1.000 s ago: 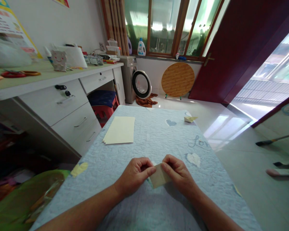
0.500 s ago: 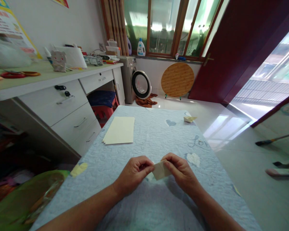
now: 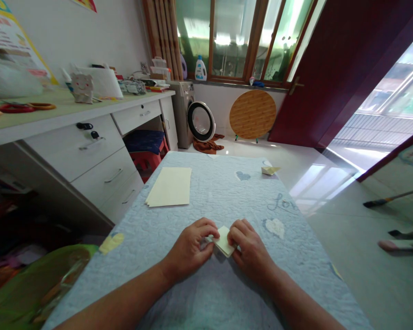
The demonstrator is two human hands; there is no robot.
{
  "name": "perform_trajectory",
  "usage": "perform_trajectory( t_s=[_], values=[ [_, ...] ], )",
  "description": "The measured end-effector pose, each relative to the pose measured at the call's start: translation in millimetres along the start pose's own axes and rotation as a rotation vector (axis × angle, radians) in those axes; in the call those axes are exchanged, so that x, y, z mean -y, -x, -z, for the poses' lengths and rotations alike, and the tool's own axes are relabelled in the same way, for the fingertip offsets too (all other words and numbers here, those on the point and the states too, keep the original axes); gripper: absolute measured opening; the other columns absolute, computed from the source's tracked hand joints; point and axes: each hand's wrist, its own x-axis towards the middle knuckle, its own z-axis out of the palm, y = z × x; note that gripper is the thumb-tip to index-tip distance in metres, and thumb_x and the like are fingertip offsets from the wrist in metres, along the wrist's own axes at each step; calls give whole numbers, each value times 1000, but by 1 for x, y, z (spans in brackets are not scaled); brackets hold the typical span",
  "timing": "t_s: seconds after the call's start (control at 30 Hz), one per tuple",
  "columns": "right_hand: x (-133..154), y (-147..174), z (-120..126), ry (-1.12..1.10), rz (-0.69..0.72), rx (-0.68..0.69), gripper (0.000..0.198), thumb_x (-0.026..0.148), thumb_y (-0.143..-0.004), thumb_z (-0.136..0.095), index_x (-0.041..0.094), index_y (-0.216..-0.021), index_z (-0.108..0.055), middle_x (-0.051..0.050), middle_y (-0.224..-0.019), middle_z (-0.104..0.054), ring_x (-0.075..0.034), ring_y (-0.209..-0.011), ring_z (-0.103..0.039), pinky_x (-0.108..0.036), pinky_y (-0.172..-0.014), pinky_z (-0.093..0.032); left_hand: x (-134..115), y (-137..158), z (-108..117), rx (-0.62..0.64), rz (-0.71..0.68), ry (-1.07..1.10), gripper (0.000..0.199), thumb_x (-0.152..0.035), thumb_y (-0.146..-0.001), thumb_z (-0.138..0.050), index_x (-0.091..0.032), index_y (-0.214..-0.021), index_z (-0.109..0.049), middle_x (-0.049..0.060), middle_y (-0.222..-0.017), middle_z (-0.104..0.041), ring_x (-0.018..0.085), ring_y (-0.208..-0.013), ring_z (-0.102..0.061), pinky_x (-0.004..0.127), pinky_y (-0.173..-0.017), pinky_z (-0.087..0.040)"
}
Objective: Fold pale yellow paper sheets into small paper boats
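Note:
A small square of folded pale-yellow paper [image 3: 224, 240] is held between my two hands, just above the cloth-covered table [image 3: 220, 192]. My left hand [image 3: 196, 243] pinches its left corner between thumb and fingers. On the opposite side, my right hand [image 3: 248, 243] grips the right edge, fingers curled over the top and thumb below. Layers show along the paper's front edge. Several sheets of the same pale paper [image 3: 170, 187] lie stacked and slightly fanned at the table's far left. A small folded paper boat-like shape [image 3: 270, 170] rests near the far right corner.
Left of the table stands a white desk [image 3: 99, 146] with drawers, scissors [image 3: 20, 107] on its top. A blue-seated stool [image 3: 146, 142] is tucked underneath. A green basket [image 3: 55, 275] sits by the near left edge. Behind are a washing machine [image 3: 184, 114] and a round wooden board [image 3: 253, 114].
The folded paper has been tipped from facing me to lying flatter, its pale upper face now showing. My right-hand fingers have curled over it, and both hands shifted slightly.

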Motion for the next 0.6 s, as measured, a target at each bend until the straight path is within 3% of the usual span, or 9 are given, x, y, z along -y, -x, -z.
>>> perform_trajectory(
  t_s=[0.33, 0.6],
  values=[
    [2, 1, 6, -13, -67, 204, 19, 5, -76, -60, 20, -77, -48, -2, -83, -53, -18, -81, -46, -30, -72, -35, 8, 3, 6, 191, -27, -55, 18, -28, -77, -77, -20, -91, -69, 4, -98, -64, 21, -94, -58, 33, -86, -45],
    [10, 2, 21, -19, -65, 327, 26, 15, -67, -62, 21, -91, -53, -2, -93, -54, -21, -90, -46, -35, -81, -36, 13, 1, 7, 245, -28, -63, 18, -27, -76, -77, -20, -92, -70, 5, -101, -65, 22, -99, -58, 34, -89, -44]
  ],
)
